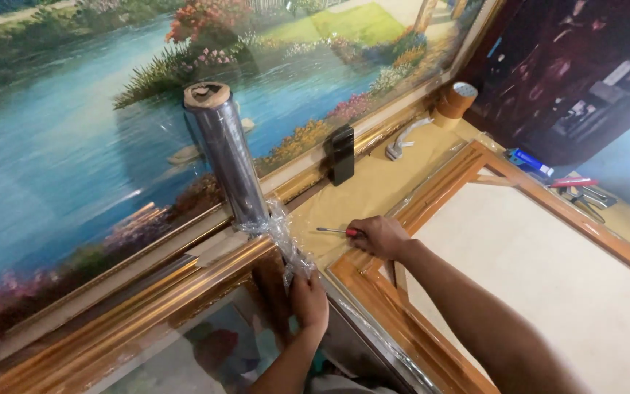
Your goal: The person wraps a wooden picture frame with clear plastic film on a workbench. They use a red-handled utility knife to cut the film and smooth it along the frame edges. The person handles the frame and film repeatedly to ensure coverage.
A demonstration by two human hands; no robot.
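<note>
Gripping the crinkly plastic wrap [286, 244] tight with the left hand [309, 299] fingers curled just under the shiny roll [227, 153], pinching the red screwdriver [335, 231] with the right hand [379, 237] right beside that roll, keeping wrap flat, pulling slowly.

A picture-framing workshop, shown by gilt frames [184, 292], a large landscape painting [74, 146], an upturned frame back [548, 255], tape roll [457, 98], tools [585, 191] laid on the counter [373, 190].

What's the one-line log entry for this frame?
left hand: grips plastic wrap tail | right hand: holds red screwdriver | wrap roll: upright by gold frame
</note>
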